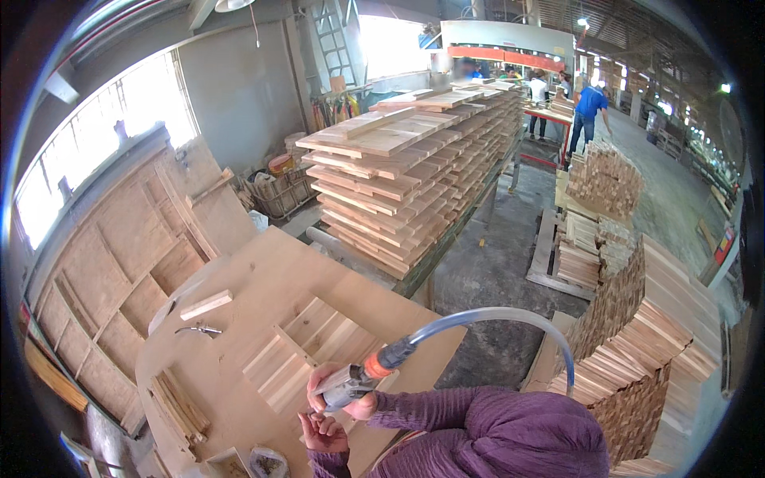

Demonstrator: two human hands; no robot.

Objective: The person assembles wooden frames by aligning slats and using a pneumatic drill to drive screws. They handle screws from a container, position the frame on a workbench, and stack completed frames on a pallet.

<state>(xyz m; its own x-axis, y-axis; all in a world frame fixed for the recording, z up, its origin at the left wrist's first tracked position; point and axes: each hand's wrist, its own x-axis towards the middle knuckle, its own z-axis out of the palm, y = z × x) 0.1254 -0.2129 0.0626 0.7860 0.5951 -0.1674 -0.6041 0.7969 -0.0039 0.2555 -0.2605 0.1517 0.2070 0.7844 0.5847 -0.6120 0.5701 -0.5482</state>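
Note:
My right hand (363,405) is wrapped round a grey handheld air tool (344,385), held above the near part of the table. An orange and dark coupling (384,362) joins the tool to a clear bluish hose (494,313) that arches off to the right. Just below the tool's tip is my left hand (325,435), palm up with curled fingers. Its fingertips meet close to the tip; whatever they pinch is too small to make out. Beneath and beyond the tool lies a jointed wooden panel (275,368) with a raised strip across it.
The brown tabletop (239,279) also bears a wood block (205,304), an air blow gun (199,329), thin wood strips (179,410) and a plastic bag (268,462). Beyond stands a tall stack of boards (398,175). Stacked wood pieces (629,342) line the right; a co-worker in blue (590,107) stands farther off.

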